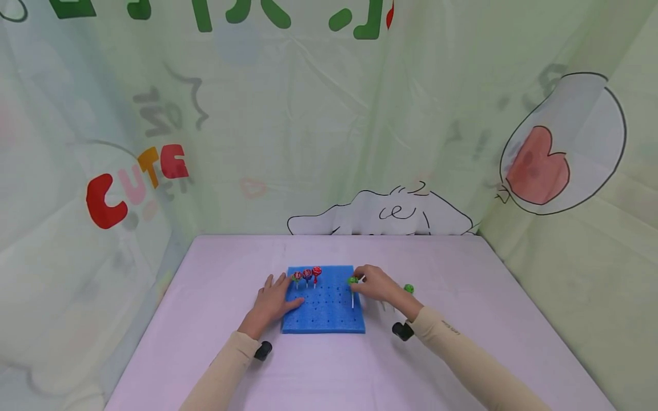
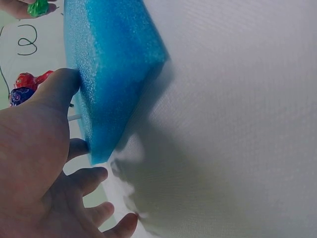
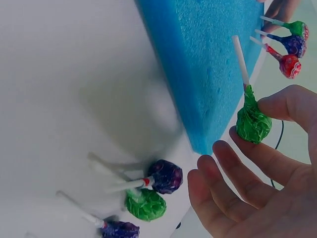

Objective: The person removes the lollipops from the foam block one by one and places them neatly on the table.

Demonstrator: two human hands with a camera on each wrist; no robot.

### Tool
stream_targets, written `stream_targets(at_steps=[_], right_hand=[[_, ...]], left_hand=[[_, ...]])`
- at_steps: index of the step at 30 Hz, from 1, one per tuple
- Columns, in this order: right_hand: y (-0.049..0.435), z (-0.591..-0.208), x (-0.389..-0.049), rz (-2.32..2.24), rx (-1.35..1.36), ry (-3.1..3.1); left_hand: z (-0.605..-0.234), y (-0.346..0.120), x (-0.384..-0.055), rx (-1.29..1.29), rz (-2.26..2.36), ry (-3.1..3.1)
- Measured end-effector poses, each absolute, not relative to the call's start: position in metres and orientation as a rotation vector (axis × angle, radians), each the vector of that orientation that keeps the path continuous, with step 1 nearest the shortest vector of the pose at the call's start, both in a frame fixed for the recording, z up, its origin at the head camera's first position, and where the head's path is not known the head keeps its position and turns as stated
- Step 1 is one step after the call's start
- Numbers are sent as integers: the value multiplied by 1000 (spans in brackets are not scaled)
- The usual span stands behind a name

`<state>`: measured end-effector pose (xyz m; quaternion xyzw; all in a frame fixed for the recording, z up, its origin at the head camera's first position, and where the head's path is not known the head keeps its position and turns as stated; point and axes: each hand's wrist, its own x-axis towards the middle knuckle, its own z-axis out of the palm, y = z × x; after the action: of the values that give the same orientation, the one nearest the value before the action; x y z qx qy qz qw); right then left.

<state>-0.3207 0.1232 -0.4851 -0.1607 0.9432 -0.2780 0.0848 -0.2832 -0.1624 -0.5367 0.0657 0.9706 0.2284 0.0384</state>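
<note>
A blue foam board with rows of small holes lies on the table. My left hand rests on its left edge, thumb on the top face and fingers spread. At the board's back left corner three wrapped lollipops stand on their sticks: a green-and-red one, a dark blue one and a red one. Over the board's right side my right hand pinches a green lollipop by its wrapped head between thumb and index finger. Its white stick points down toward the board, the tip clear of the surface.
Loose lollipops lie on the table right of the board, among them a purple one, a green one and another purple one. Black wrist devices hang below both wrists. A printed curtain encloses the table's back and sides.
</note>
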Motion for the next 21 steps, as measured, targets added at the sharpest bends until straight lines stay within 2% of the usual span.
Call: stream_targets(at_steps=[21], right_hand=[[152,-483,-320,-806,-454,2785]], left_hand=[[-537,-162,-283,196,698,2972]])
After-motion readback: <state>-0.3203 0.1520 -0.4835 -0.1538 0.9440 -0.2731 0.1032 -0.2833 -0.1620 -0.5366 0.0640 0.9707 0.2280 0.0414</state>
